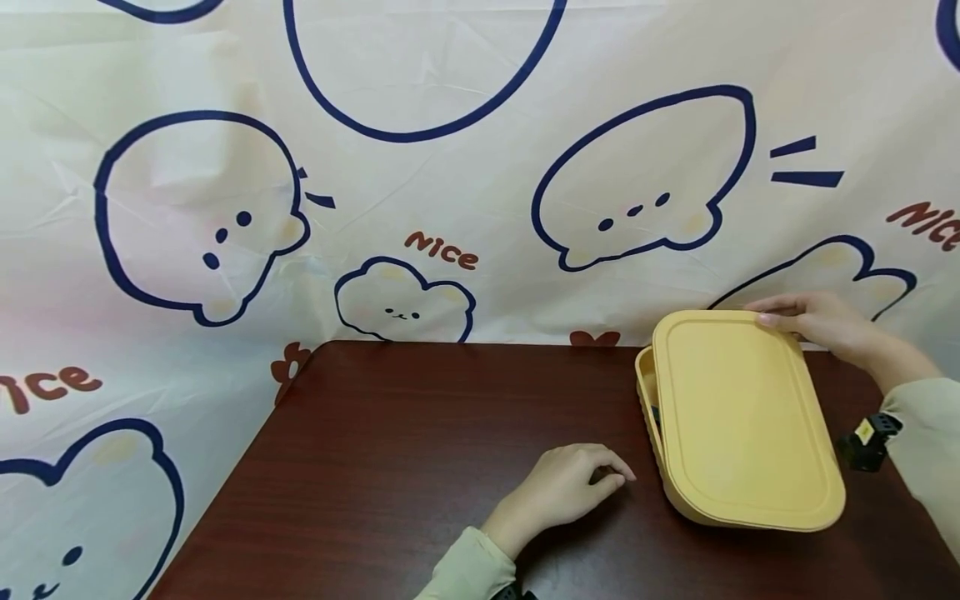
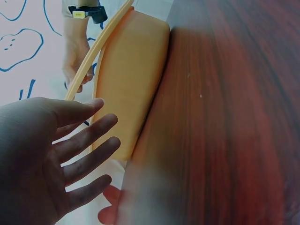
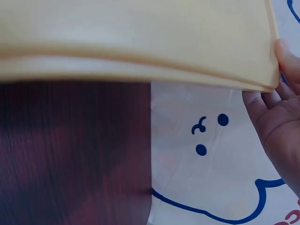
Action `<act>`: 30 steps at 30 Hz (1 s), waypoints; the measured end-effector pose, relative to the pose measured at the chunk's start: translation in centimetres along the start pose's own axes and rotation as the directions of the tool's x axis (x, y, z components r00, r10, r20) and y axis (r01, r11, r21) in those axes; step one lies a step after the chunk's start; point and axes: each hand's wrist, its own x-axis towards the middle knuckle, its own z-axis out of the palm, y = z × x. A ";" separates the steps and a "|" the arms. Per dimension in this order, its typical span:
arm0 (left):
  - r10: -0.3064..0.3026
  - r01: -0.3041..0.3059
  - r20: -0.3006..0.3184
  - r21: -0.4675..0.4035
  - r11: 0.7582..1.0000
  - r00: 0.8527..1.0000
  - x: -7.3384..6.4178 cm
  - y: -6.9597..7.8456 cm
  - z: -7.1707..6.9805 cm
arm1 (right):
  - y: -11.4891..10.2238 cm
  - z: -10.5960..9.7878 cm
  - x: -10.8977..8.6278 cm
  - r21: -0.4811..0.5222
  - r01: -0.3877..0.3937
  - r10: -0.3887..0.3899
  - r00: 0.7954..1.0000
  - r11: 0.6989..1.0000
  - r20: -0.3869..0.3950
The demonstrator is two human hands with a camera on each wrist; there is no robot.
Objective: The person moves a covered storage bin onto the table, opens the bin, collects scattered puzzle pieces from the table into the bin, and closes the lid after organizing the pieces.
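Observation:
A yellow lid (image 1: 742, 417) lies askew over a yellow plastic box (image 1: 682, 500) at the right of the table. Along the left side a gap shows between lid and box, with something dark just visible inside. My right hand (image 1: 825, 329) pinches the lid's far right corner, thumb on top and fingers beneath; the right wrist view shows this hand (image 3: 279, 112) at the lid's edge. To the left of the box, my left hand (image 1: 566, 487) hangs above the table, fingers loosely bent and holding nothing. Its fingers appear spread in the left wrist view.
The dark red-brown wooden table (image 1: 420, 433) runs back to a pale wall cloth (image 1: 480, 183) printed with blue cartoon outlines. The box stands close to the table's far edge. A small black device (image 1: 870, 442) is strapped at the right wrist.

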 end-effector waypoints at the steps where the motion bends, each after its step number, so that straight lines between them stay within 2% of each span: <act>1: 0.001 -0.001 0.001 -0.001 1.000 1.000 0.0 0.0 0.0 | 0.1 0.2 0.1 0.009 -0.001 0.001 1.000 1.000 0.001; 12: -0.008 0.008 -0.003 -0.004 1.000 1.000 -0.1 -0.3 -0.1 | 1.4 1.7 1.2 -0.011 0.007 -0.007 0.999 1.000 0.031; 20: -0.020 0.020 -0.008 -0.013 1.000 1.000 -0.2 -0.5 -0.1 | 2.3 2.1 1.9 -0.094 0.022 -0.019 0.999 0.995 0.026; 30: -0.026 0.026 -0.006 -0.020 0.999 1.000 -0.1 -0.7 -0.2 | 3.5 2.2 2.1 -0.092 0.025 -0.021 0.999 0.995 0.048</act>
